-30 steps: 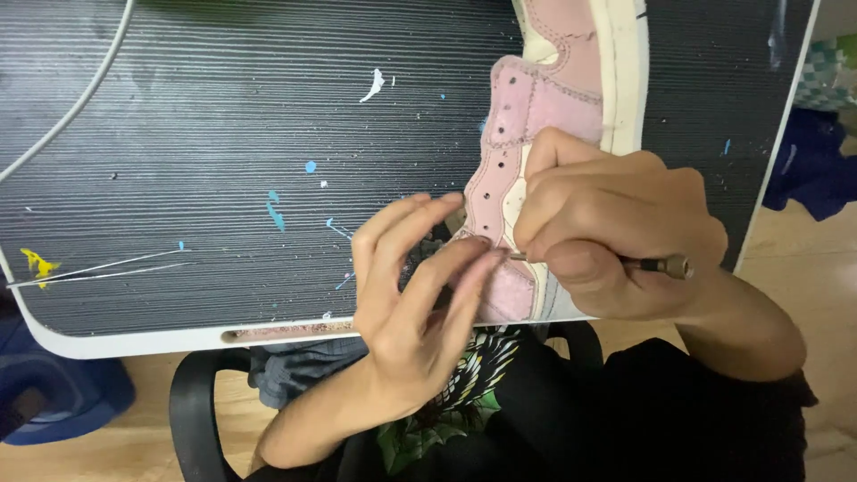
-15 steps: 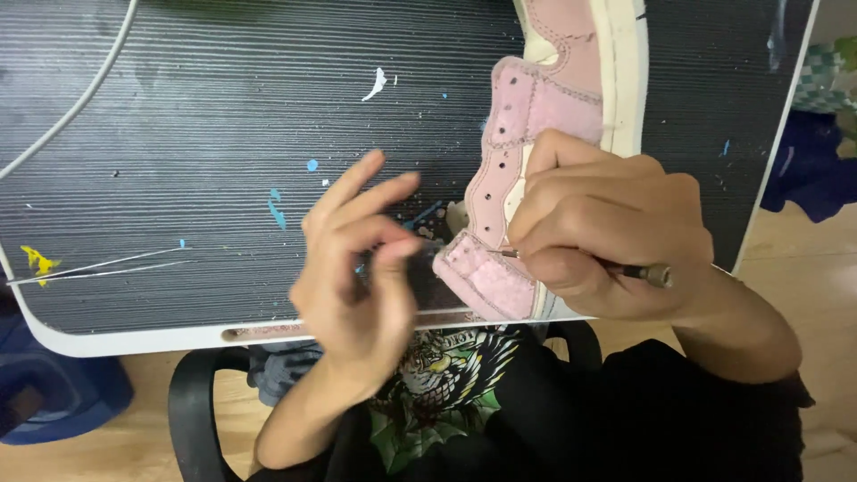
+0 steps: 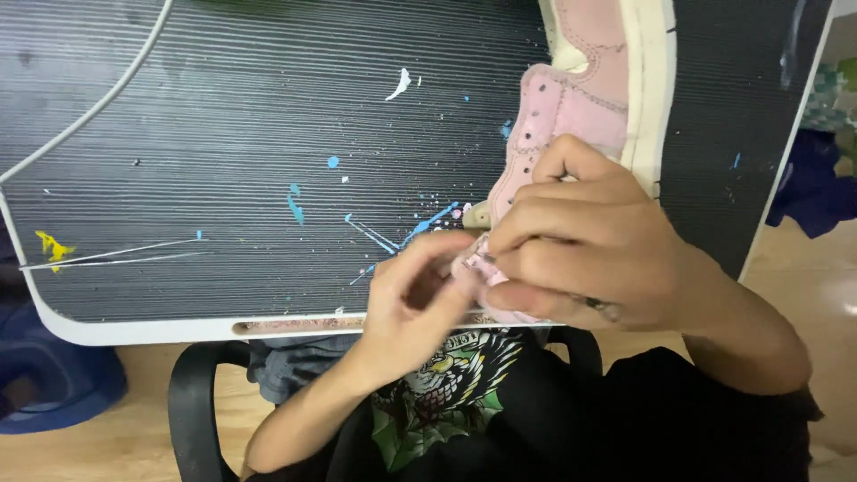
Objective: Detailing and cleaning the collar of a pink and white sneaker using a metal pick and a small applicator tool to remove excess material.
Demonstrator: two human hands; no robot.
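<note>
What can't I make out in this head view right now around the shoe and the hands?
- Pink shoe: the toe end is cut off by the top edge; the near end is hidden under the right hand.
- Thin tool in the right hand: only a short dark stretch shows; its tip is covered by fingers.
- Left hand: motion-blurred, so what its fingertips pinch is unclear.
- Desk: cut off at the top and left edges.

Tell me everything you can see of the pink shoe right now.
The shoe is pale pink, suede-looking, with stitched panels, a row of eyelets and a cream sole on its right edge. It lies on the dark ribbed desk, running off the top of the picture. The right hand covers its near end; the left hand pinches a pink part there. No laces show.
</note>
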